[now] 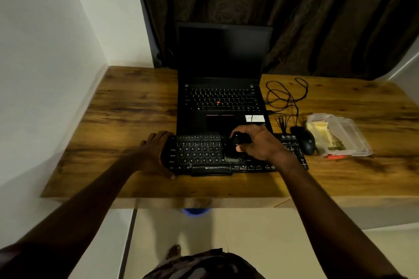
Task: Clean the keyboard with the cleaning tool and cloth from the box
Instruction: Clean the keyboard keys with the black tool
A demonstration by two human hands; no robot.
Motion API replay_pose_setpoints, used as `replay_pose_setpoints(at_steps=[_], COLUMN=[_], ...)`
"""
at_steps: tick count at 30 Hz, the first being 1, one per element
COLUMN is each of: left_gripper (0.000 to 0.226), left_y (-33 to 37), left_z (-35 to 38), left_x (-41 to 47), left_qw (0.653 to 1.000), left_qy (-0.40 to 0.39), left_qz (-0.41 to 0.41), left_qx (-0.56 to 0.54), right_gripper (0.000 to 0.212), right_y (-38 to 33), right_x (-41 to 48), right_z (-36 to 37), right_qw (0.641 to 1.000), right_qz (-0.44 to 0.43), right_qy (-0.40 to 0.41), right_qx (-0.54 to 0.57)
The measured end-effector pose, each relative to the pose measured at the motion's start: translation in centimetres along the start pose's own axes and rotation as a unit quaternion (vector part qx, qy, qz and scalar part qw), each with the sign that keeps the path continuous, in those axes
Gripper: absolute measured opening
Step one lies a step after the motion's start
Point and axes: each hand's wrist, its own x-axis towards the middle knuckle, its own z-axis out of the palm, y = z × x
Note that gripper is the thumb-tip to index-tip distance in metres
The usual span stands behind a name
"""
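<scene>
In the head view, a black keyboard lay across the near middle of a wooden table, its far edge touching the front edge of an open black laptop with a dark screen. The left hand held the keyboard's left end, fingers curled over the far corner and the thumb set against the near corner. The right hand came in from the right and gripped a dark cleaning tool, the fingers curled round its upper part and the thumb pressed against its side. The tool stood roughly upright on the keys just right of the letter block, and its lower end, greyish and blurred, touched the bottom letter row. The hand and forearm covered much of the keyboard's right half. Just beside the keyboard's right end sat a black mouse, and loose black cables coiled on the table behind it. Right of the mouse lay a clear plastic box, open, with what looked like a pale yellow cloth inside at its left end; a small orange thing showed at its near edge, too blurred to identify. A dark curtain hung behind the table.
</scene>
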Motion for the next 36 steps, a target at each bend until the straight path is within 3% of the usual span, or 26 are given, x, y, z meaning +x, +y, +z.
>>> replay_pose_setpoints(at_steps=[6,12,17,23,26,32,36], left_gripper=[0.163,0.156,0.167,0.171,0.17,0.147,0.144], left_y=[0.1,0.0,-0.5,-0.7,-1.0,-0.9,-1.1], left_z=[-0.2,-0.1,0.0,0.3,0.5,0.6,0.9], left_x=[-0.1,0.0,-0.1,0.2,0.3,0.3,0.3], left_qw=[1.0,1.0,0.999,0.999,0.999,0.999,0.999], left_qy=[-0.006,-0.001,0.013,0.022,0.028,0.03,0.041], left_qz=[-0.001,0.002,0.024,0.02,0.018,0.025,0.033], left_qx=[-0.003,0.0,-0.018,-0.02,-0.016,0.003,-0.013], right_gripper=[0.043,0.043,0.044,0.044,0.039,0.032,0.028], right_y=[-0.7,-1.9,-4.0,-5.7,-6.5,-7.6,-7.4], right_x=[0.2,0.0,1.1,1.7,1.5,1.1,0.8], right_z=[2.4,4.2,5.3,7.0,8.2,9.6,8.9], right_qw=[0.992,0.997,0.998,0.994,0.994,0.992,0.993], right_qz=[-0.005,-0.03,-0.058,-0.083,-0.084,-0.05,0.003], right_qy=[0.11,0.046,0.004,0.074,0.072,0.065,0.1], right_qx=[-0.059,-0.044,-0.029,-0.018,0.017,0.092,0.059])
